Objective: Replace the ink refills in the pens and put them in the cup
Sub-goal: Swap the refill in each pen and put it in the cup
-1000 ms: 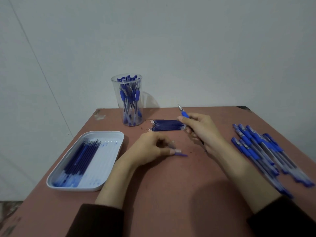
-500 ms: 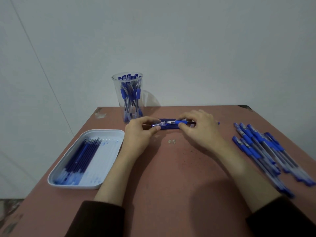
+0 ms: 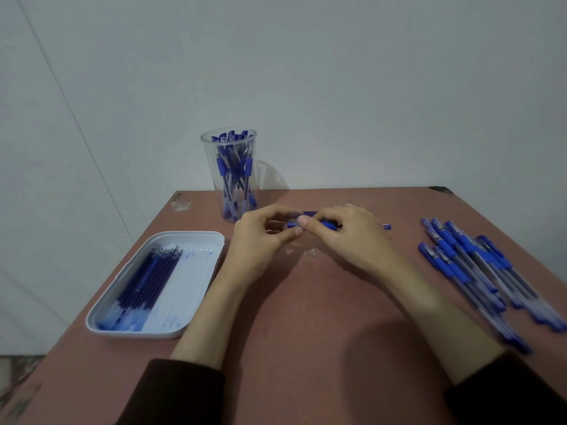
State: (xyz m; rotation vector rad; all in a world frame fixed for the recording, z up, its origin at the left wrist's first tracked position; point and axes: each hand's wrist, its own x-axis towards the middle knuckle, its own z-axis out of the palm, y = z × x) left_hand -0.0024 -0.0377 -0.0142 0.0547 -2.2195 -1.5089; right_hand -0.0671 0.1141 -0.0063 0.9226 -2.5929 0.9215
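Many pens [image 3: 233, 177]—apparently capped—in cup [image 3: 207, 151]

No text, label, brand, number or sign can be read. Nothing legible is shown on the loose pens [image 3: 460, 259], the cup [image 3: 208, 167], the tray [image 3: 187, 236] or the table [image 3: 306, 302]; the surfaces of the pens are too small and too blurred for any marking to be made out.
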